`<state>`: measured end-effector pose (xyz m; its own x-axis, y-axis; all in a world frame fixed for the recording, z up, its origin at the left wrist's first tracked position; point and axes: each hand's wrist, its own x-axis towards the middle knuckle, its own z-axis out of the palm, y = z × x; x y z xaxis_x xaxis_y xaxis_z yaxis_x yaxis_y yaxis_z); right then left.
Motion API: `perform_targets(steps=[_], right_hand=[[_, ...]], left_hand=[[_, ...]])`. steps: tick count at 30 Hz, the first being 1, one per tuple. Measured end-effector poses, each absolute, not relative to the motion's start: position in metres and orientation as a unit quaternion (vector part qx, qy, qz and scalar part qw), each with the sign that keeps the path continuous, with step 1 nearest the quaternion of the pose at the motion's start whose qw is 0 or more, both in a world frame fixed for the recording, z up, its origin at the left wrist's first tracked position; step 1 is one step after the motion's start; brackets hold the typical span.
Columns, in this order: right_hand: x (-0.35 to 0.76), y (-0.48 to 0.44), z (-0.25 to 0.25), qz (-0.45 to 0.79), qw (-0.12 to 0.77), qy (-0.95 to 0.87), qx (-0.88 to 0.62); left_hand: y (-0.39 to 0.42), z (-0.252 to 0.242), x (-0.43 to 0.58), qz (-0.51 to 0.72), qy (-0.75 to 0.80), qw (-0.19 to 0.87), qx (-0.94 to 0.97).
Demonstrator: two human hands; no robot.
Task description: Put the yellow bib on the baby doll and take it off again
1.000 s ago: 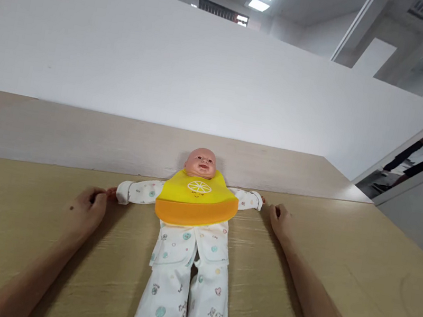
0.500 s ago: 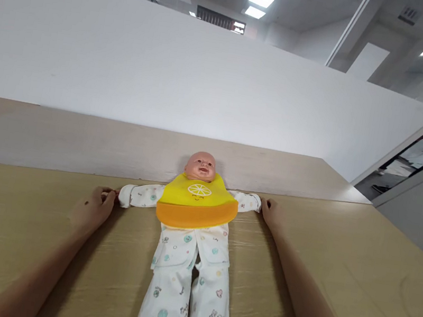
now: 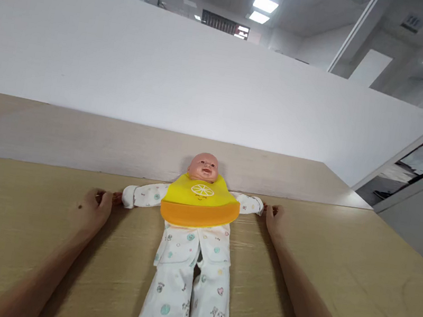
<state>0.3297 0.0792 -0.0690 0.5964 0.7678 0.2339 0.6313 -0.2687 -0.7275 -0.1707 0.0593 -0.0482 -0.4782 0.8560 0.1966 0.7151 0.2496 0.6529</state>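
Note:
A baby doll (image 3: 203,167) lies on its back, arms spread sideways, in white printed clothes (image 3: 181,245). Over its chest is a yellow bib (image 3: 202,191) with an orange lower pocket (image 3: 199,214) and a white citrus-slice print. My left hand (image 3: 95,210) is closed on the doll's hand (image 3: 117,198) at the left sleeve's end. At the right cuff, my right hand (image 3: 275,223) has its fingers closed round the doll's other hand (image 3: 265,208). The doll's feet are out of view.
The wooden table (image 3: 339,264) has a paler strip (image 3: 78,140) along its back, against a white wall (image 3: 191,85). Glass panels stand above the wall. At the right is an opening (image 3: 402,170) into another room.
Both of my hands have shifted slightly outward from the sleeve cuffs, and more of the doll's hands shows. The camera view has shifted a little.

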Motion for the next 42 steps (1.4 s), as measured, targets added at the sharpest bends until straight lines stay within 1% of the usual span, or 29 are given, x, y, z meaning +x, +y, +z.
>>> perform_targets(steps=[2,4,6,8,11,13,15,19,30,42], right_hand=[[0.323,0.067,-0.07,0.083,0.441,-0.46,-0.766],[0.315,0.056,-0.072,0.097,0.472,-0.5,-0.72],[0.307,0.048,-0.074,0.124,0.477,-0.549,-0.675],[0.297,0.042,-0.073,0.159,0.445,-0.611,-0.636],[0.277,0.034,-0.073,0.195,0.347,-0.703,-0.59],[0.262,0.025,-0.075,0.196,0.295,-0.751,-0.558],[0.247,0.014,-0.076,0.181,0.275,-0.789,-0.518],[0.231,-0.001,-0.078,0.137,0.282,-0.82,-0.479],[0.237,0.003,-0.079,0.171,0.257,-0.816,-0.488],[0.236,0.004,-0.078,0.161,0.275,-0.82,-0.476]], left_hand=[[0.05,-0.045,-0.157,0.379,0.757,0.109,0.521],[0.042,-0.046,-0.139,0.404,0.689,0.128,0.588],[0.034,-0.051,-0.12,0.387,0.618,0.152,0.667],[0.028,-0.057,-0.104,0.344,0.557,0.194,0.73],[0.02,-0.066,-0.087,0.272,0.505,0.249,0.781],[0.017,-0.068,-0.082,0.223,0.499,0.26,0.796],[0.016,-0.069,-0.081,0.197,0.51,0.253,0.798],[0.014,-0.066,-0.078,0.18,0.531,0.234,0.794],[0.014,-0.069,-0.078,0.182,0.522,0.226,0.802],[0.014,-0.067,-0.078,0.19,0.515,0.233,0.802]])
